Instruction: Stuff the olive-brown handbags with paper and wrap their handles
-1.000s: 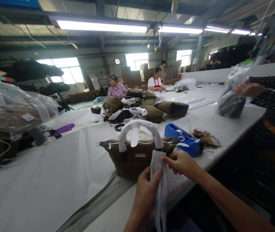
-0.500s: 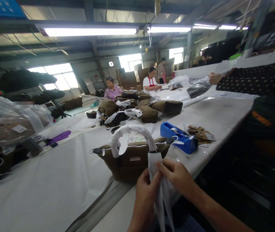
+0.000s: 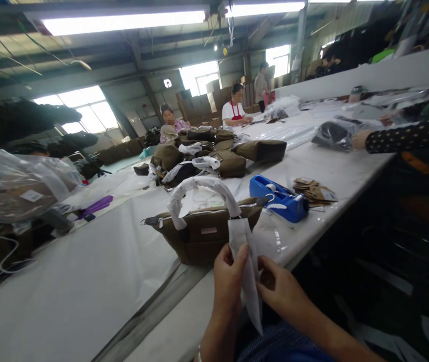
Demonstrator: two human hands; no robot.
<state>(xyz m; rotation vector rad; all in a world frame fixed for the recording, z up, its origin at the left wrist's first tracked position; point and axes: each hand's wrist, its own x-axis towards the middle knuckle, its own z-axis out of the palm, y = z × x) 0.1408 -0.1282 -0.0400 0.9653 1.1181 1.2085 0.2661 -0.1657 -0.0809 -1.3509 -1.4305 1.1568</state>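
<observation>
A brown handbag [image 3: 195,244] with a zipped top stands upright on the covered table in front of me. White tissue paper is wrapped around its raised handle [image 3: 207,182]. A strip of white tissue paper [image 3: 251,296] hangs from the right end of the handle, over the table's near edge. My left hand [image 3: 230,276] pinches this strip, thumb on top, beside the bag. Close on its right, my right hand [image 3: 277,281] has thumb and fingertips closed on the strip's right edge.
A blue tape dispenser [image 3: 278,198] and a pile of brown tags [image 3: 314,192] lie right of the bag. Several brown bags [image 3: 229,163] are heaped behind it. At the right, a co-worker's sleeve [image 3: 406,134] reaches toward a plastic-wrapped bag [image 3: 333,133]. Purple strips [image 3: 96,206] lie at left.
My hands have moved down along the tissue strip, the right one shifting lower on its edge. The strip's loose ends have come closer together. The co-worker's arm has lowered onto the wrapped bag.
</observation>
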